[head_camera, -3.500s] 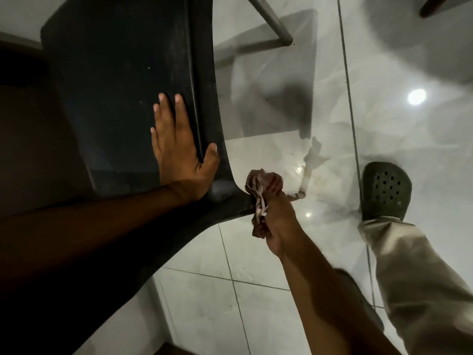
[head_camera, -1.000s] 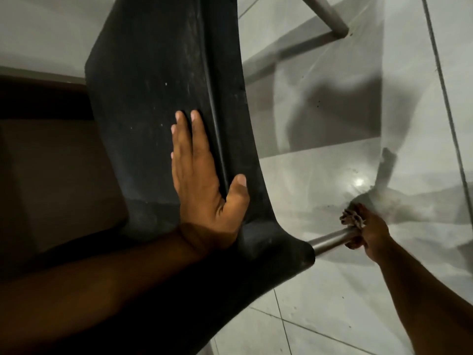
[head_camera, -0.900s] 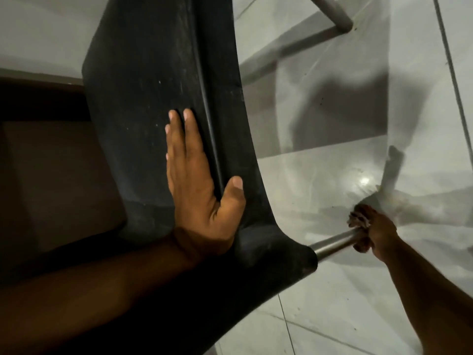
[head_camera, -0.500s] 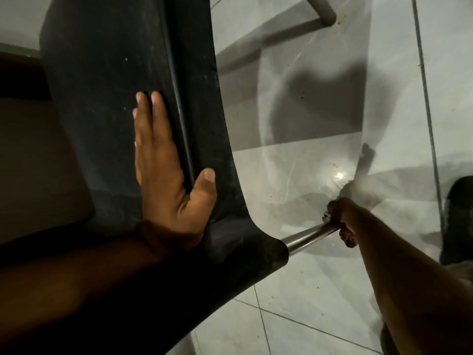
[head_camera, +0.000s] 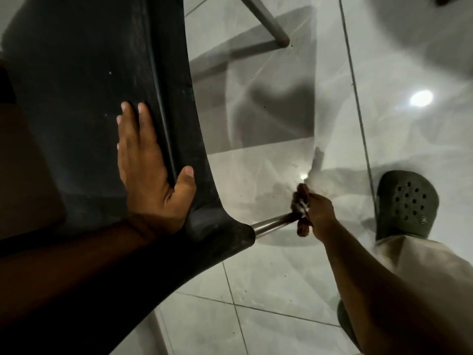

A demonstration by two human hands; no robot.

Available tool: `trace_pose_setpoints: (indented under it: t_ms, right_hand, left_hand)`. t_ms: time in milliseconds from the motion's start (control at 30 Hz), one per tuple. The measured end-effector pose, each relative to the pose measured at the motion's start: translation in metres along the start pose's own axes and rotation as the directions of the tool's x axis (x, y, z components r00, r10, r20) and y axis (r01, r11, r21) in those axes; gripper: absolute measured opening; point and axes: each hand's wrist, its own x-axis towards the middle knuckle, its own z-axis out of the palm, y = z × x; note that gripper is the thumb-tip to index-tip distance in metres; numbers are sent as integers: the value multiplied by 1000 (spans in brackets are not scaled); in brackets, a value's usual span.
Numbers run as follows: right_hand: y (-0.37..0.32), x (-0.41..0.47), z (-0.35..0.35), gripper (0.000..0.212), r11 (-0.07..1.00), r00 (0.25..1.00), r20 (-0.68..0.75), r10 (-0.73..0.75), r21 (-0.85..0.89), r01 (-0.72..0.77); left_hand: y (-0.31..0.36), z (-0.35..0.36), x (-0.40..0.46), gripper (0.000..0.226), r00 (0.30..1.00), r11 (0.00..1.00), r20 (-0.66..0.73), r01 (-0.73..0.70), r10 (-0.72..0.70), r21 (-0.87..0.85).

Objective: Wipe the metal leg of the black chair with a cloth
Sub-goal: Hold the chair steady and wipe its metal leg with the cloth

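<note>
The black chair (head_camera: 84, 73) fills the left of the head view, seen from above. My left hand (head_camera: 148, 172) lies flat on its seat, fingers together, thumb hooked over the rim. A shiny metal leg (head_camera: 272, 224) slants out from under the seat's front corner toward the floor. My right hand (head_camera: 318, 216) is wrapped around the leg's lower part with a brownish cloth (head_camera: 301, 208) bunched between palm and metal. The foot of the leg is hidden behind hand and cloth.
A second chair leg (head_camera: 268, 20) stands on the glossy tiled floor (head_camera: 268, 278) at the top. My dark green clog (head_camera: 405, 203) and beige trouser leg (head_camera: 422, 265) are at the right, close to the wiping hand. A brown surface (head_camera: 25, 175) lies left.
My right hand with the cloth slid down the leg from just under the seat toward the floor, baring more metal. In the last half second the view shifted and my clog came into sight.
</note>
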Motion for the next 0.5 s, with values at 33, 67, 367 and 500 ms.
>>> trace_pose_setpoints:
  t_ms: [33,67,367,500]
  right_hand:
    - [1,1,-8,18,999,996,-85,-25,-37,22]
    - [2,5,-15,18,997,989,-149,-10,-71,-1]
    - [24,41,15,37,979,978,38,204,-40,-202]
    - [22,0,34,38,990,990,-11,138,34,-138]
  left_hand:
    - [1,0,0,94,1000,1000,-2,0,0,1]
    - [1,0,0,94,1000,1000,-4,-3,3,-1]
    - [-6,6,4,91,998,998,-23,-55,55,17]
    - [-1,3,2,93,1000,1000,-22,-13,13,12]
